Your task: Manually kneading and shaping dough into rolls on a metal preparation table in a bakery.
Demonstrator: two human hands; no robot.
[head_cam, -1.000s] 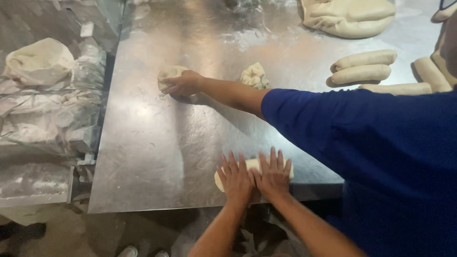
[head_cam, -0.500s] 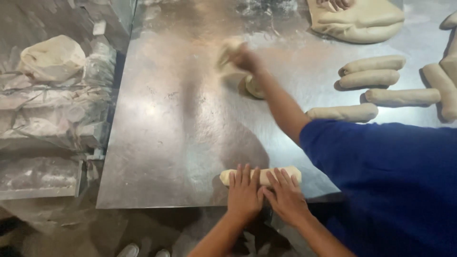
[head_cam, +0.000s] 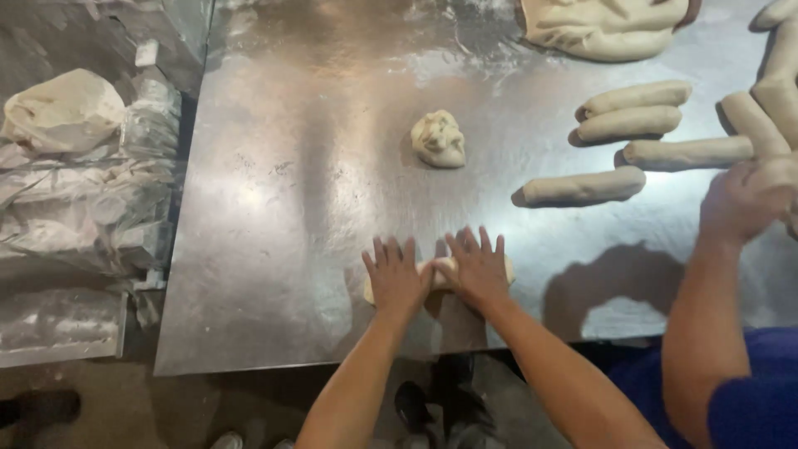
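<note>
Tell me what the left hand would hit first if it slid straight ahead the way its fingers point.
Probably the rough dough lump: the left hand points up the steel table, bare between them, though it might pass just left of it.

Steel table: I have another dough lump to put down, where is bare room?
Bare steel table lies left of the dough lump and the two hands rolling a dough piece. The right side is crowded with dough rolls, a co-worker's hand, and the big dough mass.
</note>
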